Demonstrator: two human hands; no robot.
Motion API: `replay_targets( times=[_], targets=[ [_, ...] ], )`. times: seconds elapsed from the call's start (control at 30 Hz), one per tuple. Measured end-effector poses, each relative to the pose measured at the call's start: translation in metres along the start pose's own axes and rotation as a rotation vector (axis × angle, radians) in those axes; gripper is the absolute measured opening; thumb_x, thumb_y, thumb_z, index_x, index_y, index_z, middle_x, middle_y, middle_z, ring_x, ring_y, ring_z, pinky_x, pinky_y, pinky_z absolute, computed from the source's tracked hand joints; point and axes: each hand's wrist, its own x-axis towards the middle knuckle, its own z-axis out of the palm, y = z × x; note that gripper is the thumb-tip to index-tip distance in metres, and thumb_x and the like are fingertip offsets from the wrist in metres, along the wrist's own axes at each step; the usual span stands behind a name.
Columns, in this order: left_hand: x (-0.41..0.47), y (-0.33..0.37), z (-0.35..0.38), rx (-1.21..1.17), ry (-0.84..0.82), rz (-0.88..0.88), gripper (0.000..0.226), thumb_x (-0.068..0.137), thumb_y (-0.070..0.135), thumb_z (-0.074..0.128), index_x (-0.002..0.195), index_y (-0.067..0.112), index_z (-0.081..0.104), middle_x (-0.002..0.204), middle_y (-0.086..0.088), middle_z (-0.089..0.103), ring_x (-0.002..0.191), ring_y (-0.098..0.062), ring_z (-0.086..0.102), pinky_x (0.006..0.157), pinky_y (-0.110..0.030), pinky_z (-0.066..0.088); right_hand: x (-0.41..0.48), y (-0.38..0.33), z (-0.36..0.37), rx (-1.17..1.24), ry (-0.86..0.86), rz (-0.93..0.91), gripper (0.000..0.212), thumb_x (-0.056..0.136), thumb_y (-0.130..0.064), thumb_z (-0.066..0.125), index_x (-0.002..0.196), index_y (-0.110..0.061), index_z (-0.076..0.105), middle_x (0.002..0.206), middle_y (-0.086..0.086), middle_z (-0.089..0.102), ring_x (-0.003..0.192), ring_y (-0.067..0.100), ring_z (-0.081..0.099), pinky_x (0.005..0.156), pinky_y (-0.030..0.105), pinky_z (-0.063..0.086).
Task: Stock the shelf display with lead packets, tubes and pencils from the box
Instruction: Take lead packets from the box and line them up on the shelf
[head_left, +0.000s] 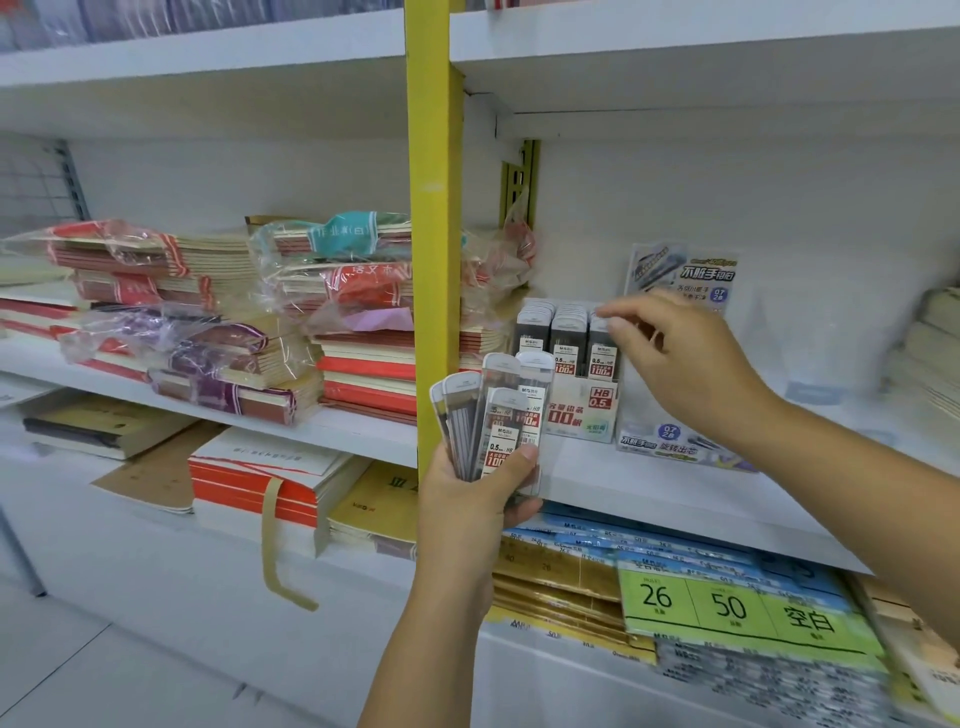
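Observation:
My left hand (467, 501) grips a fanned bunch of several grey lead packets (493, 410) upright in front of the yellow shelf post. On the middle shelf stands a white display box (584, 418) marked HB 0.5, with three rows of the same lead packets (566, 338) in it. My right hand (691, 364) reaches over the box from the right. Its index finger and thumb pinch the top of a packet in the right-hand row (602, 358); the rest of that packet is partly hidden by the hand.
A clear pencil display with a printed backing card (685, 275) stands right of the box. A yellow post (434, 234) divides the shelves. Wrapped notebook stacks (218, 322) fill the left bay. Label sheets (727, 608) and paper pads lie on the shelf below.

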Motion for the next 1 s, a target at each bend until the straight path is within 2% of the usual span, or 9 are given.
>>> replay_targets(
  times=[0.1, 0.23, 0.33, 0.43, 0.57, 0.67, 0.77, 0.9, 1.0],
  targets=[
    [-0.003, 0.003, 0.002, 0.005, -0.01, -0.002, 0.031, 0.079, 0.016, 0.081, 0.101, 0.033, 0.066, 0.087, 0.009, 0.077, 0.079, -0.011, 0.075, 0.056, -0.022, 0.057, -0.015, -0.027, 0.003, 0.422, -0.213, 0.113, 0.021, 0.093, -0.034, 0.057, 0.114, -0.039, 0.061, 0.089, -0.015, 0.071, 0.078, -0.005, 0.064, 0.068, 0.012, 0.051],
    [-0.007, 0.003, 0.003, -0.001, -0.013, -0.013, 0.028, 0.08, 0.019, 0.081, 0.099, 0.034, 0.068, 0.09, 0.008, 0.077, 0.082, -0.012, 0.075, 0.056, -0.022, 0.056, -0.018, -0.041, 0.014, 0.554, -0.348, 0.153, 0.022, 0.093, -0.021, 0.063, 0.112, -0.032, 0.059, 0.086, 0.001, 0.074, 0.07, 0.008, 0.066, 0.063, 0.025, 0.056],
    [-0.007, 0.004, 0.0, -0.039, 0.019, -0.028, 0.028, 0.08, 0.02, 0.081, 0.101, 0.033, 0.068, 0.092, 0.007, 0.077, 0.087, -0.012, 0.075, 0.056, -0.024, 0.058, -0.006, -0.04, 0.008, 0.558, -0.202, 0.146, 0.025, 0.091, -0.015, 0.064, 0.101, -0.037, 0.059, 0.087, -0.002, 0.075, 0.075, 0.016, 0.07, 0.064, 0.031, 0.058],
    [-0.002, 0.005, -0.007, -0.038, 0.077, -0.024, 0.026, 0.081, 0.022, 0.081, 0.101, 0.033, 0.068, 0.085, 0.009, 0.076, 0.078, -0.008, 0.075, 0.054, -0.022, 0.056, 0.016, -0.037, -0.002, 0.603, 0.056, 0.121, 0.029, 0.092, -0.013, 0.062, 0.094, -0.041, 0.053, 0.092, -0.001, 0.072, 0.083, 0.02, 0.07, 0.067, 0.036, 0.059],
    [0.003, 0.006, -0.012, -0.007, 0.084, -0.015, 0.018, 0.084, 0.028, 0.078, 0.095, 0.039, 0.069, 0.069, 0.009, 0.07, 0.056, -0.003, 0.062, 0.047, -0.018, 0.048, 0.035, -0.034, 0.007, 0.342, 0.092, -0.026, 0.027, 0.091, -0.014, 0.062, 0.096, -0.039, 0.051, 0.092, -0.012, 0.064, 0.082, 0.008, 0.066, 0.07, 0.032, 0.058],
    [0.004, 0.006, -0.013, -0.026, 0.07, -0.023, 0.019, 0.086, 0.024, 0.074, 0.088, 0.043, 0.071, 0.066, 0.007, 0.066, 0.054, -0.004, 0.055, 0.044, -0.018, 0.044, 0.039, -0.029, 0.025, 0.193, 0.005, -0.074, 0.026, 0.089, -0.014, 0.064, 0.099, -0.035, 0.052, 0.089, -0.019, 0.059, 0.079, -0.001, 0.061, 0.067, 0.019, 0.049],
    [0.006, 0.006, -0.015, -0.04, 0.079, -0.047, 0.012, 0.088, 0.021, 0.066, 0.091, 0.033, 0.069, 0.071, 0.003, 0.066, 0.056, -0.006, 0.053, 0.042, -0.018, 0.04, 0.041, -0.019, 0.038, 0.155, -0.041, -0.021, 0.027, 0.088, -0.018, 0.067, 0.102, -0.034, 0.05, 0.088, -0.018, 0.058, 0.072, -0.003, 0.057, 0.061, 0.01, 0.042],
    [0.007, 0.008, -0.018, -0.006, 0.064, -0.033, 0.016, 0.091, 0.023, 0.064, 0.104, 0.032, 0.066, 0.077, 0.006, 0.071, 0.061, -0.005, 0.059, 0.045, -0.019, 0.044, 0.042, -0.014, 0.049, 0.091, -0.088, -0.043, 0.024, 0.086, -0.017, 0.069, 0.101, -0.029, 0.054, 0.091, -0.011, 0.059, 0.081, 0.007, 0.058, 0.072, 0.025, 0.05],
    [0.007, 0.009, -0.02, 0.011, 0.045, -0.024, 0.019, 0.092, 0.024, 0.066, 0.109, 0.032, 0.065, 0.083, 0.005, 0.074, 0.066, -0.006, 0.066, 0.05, -0.022, 0.049, 0.044, -0.011, 0.054, -0.178, -0.048, -0.164, 0.021, 0.084, -0.022, 0.07, 0.103, -0.021, 0.062, 0.101, -0.001, 0.059, 0.101, 0.018, 0.049, 0.084, 0.028, 0.038]
  ],
)
